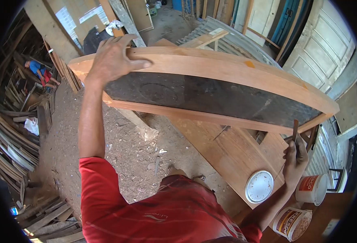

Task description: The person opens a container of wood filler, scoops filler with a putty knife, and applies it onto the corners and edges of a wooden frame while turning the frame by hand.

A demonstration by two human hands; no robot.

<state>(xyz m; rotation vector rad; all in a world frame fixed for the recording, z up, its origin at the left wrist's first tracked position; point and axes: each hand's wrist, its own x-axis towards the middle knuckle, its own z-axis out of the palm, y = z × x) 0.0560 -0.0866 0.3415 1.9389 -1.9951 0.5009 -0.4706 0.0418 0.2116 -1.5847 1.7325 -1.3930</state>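
Observation:
A curved wooden frame (210, 60) stands upright across the view, with a dark panel (166, 93) inside it. My left hand (111, 60) grips its upper edge towards the left end, the thumb on the front face and the fingers reaching over the top. An orange-brown patch (249, 64) shows on the upper rail. Near the frame's lower right corner, my right hand (295, 160) holds a thin, flat, brown putty knife (295, 129) pointing upward. Its tip is in front of the panel; whether it touches is unclear.
Below the frame lies a wooden board (223, 152) bearing a round white lid (259, 186). Two labelled tubs, one upright (311, 188) and one nearer (292, 222), stand at right. Shavings cover the floor (121, 154). Stacked timber (12, 150) and another person (41, 73) are at left.

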